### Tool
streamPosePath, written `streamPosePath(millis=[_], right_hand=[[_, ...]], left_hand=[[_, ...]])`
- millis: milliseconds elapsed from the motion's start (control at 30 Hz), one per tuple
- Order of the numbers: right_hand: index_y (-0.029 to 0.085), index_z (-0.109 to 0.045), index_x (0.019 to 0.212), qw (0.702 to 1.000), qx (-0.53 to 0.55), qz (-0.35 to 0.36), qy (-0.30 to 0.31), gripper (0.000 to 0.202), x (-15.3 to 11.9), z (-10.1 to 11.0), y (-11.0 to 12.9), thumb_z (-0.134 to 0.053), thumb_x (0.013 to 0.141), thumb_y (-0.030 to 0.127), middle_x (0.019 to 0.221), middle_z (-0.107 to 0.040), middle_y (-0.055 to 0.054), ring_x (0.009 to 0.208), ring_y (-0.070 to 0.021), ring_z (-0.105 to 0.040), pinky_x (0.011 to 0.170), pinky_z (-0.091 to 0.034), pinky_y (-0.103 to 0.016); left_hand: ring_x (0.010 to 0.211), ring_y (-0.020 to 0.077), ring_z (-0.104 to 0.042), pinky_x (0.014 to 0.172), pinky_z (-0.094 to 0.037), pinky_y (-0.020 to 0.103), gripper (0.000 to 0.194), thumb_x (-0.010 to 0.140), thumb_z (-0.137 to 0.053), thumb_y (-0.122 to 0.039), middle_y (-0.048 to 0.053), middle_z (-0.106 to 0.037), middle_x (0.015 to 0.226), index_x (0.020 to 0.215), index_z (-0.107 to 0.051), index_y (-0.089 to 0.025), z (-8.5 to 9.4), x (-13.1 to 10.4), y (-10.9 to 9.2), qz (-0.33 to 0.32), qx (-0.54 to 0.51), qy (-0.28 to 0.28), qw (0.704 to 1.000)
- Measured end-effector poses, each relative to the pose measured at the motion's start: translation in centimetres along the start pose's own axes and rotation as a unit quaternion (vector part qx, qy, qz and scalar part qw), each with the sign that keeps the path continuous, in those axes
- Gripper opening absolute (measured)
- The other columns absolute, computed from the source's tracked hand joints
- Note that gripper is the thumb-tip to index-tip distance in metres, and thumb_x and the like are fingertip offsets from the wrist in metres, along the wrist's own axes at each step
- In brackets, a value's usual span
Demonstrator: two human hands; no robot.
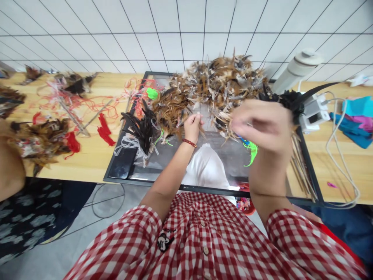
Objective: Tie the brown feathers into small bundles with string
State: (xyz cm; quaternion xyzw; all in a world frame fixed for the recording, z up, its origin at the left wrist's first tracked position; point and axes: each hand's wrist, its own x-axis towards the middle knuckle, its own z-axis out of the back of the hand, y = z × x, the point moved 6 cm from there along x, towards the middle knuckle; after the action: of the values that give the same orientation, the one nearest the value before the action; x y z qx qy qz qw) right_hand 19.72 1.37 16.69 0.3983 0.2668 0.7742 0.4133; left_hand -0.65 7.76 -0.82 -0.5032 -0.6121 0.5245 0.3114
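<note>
My left hand (192,127), a beaded bracelet on its wrist, is closed in a pinch in front of the brown feather pile (215,77). Whatever it pinches is too small to make out. My right hand (260,124) is raised nearer to the camera and smeared by motion. Its fingers curl in toward the thumb, and I cannot make out anything between them. Below and partly behind it lies bright green thread (251,152). A bunch of black feathers with pale strips (142,130) lies left of my left hand.
The dark-framed glass panel (175,167) lies under the feathers. A black phone (121,165) sits at its left corner. To the right are a white bottle (297,70), a white charger with cable (316,114) and thin sticks (303,167). At left, a person's arm (10,159) reaches beside feather bundles and red thread.
</note>
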Motion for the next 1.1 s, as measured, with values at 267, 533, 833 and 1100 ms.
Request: streamPosePath(millis=[267,533,833,1100], right_hand=[[0.02,-0.081,0.105,0.879,-0.362,-0.21,0.227,0.027,3.3,-8.7,-11.2,-0.066,0.085,0.031,0.107,-0.081,-0.012,0.101,-0.028,-0.073,0.077,-0.046,-0.033],[0.014,-0.08,0.092,0.93,-0.229,-0.198,0.208,0.023,3.3,-8.1,-12.1,-0.059,0.087,0.023,0.088,-0.08,-0.009,0.082,-0.0198,-0.07,0.075,-0.047,-0.028],[0.02,-0.077,0.113,0.943,-0.294,-0.132,0.078,0.033,3.7,-8.5,-10.4,-0.052,0.091,0.021,0.116,-0.077,-0.012,0.107,-0.0261,-0.069,0.091,-0.05,-0.035],[0.017,-0.08,0.096,0.898,-0.339,-0.227,0.165,0.026,3.2,-11.4,-12.1,-0.058,0.09,0.028,0.103,-0.08,-0.018,0.099,-0.0299,-0.073,0.081,-0.05,-0.035]], left_hand=[[0.054,0.0068,-0.057,0.063,-0.045,0.02,0.019,0.089,-0.072,-0.029,-0.007,-0.056,0.054,0.073,-0.068,-0.017,-0.3,-0.2,-0.2,0.015,-0.016,-0.003,1.0],[0.053,0.0066,-0.056,0.06,-0.045,0.019,0.02,0.089,-0.072,-0.03,-0.007,-0.055,0.053,0.074,-0.068,-0.017,-0.3,-0.1,0.0,0.017,-0.014,-0.002,1.0],[0.053,0.0067,-0.056,0.059,-0.044,0.019,0.02,0.089,-0.072,-0.031,-0.007,-0.056,0.053,0.074,-0.069,-0.018,-0.2,0.1,0.2,0.015,-0.018,-0.004,1.0],[0.054,0.0067,-0.058,0.059,-0.045,0.019,0.021,0.087,-0.074,-0.034,-0.007,-0.056,0.053,0.075,-0.068,-0.018,-0.2,0.1,0.2,0.015,-0.03,-0.003,0.999]])
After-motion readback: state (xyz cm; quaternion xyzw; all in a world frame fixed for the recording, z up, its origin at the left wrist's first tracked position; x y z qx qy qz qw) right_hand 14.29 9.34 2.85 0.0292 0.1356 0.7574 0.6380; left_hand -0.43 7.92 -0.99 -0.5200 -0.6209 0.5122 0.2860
